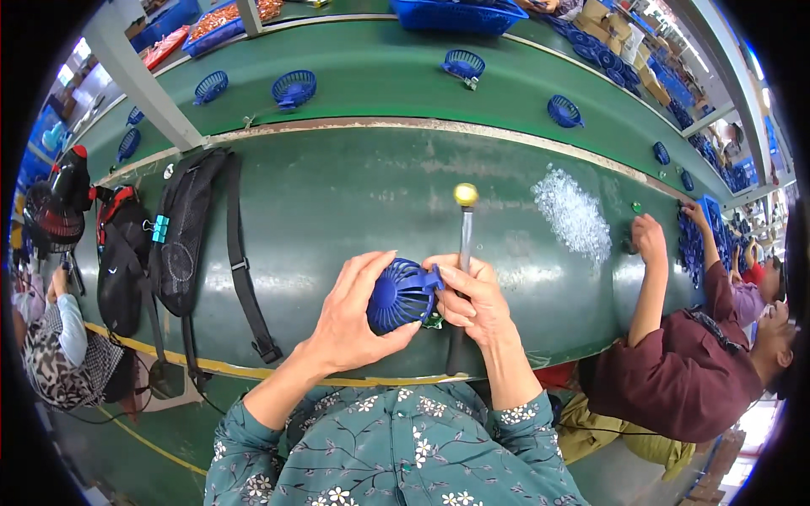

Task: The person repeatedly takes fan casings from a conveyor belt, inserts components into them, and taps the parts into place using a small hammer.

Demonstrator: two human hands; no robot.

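Note:
A round blue slotted plastic fan housing (396, 295) is between my two hands, above the near part of the green table. My left hand (350, 316) wraps round its left side, with the thumb along the lower edge. At the housing's right edge, my right hand (472, 295) pinches a small blue tab. Something small and green shows below the tab, partly hidden by my fingers. A hammer (466, 232) with a yellow head and a black grip passes behind my right hand and seems to lie on the table.
A heap of small clear plastic pieces (574, 215) lies to the right. Black bags with straps (190, 236) lie left. Beyond the table, a green conveyor (363, 88) carries several blue housings (294, 88). A co-worker (683, 363) sits at right, one hand on the table; another person sits far left.

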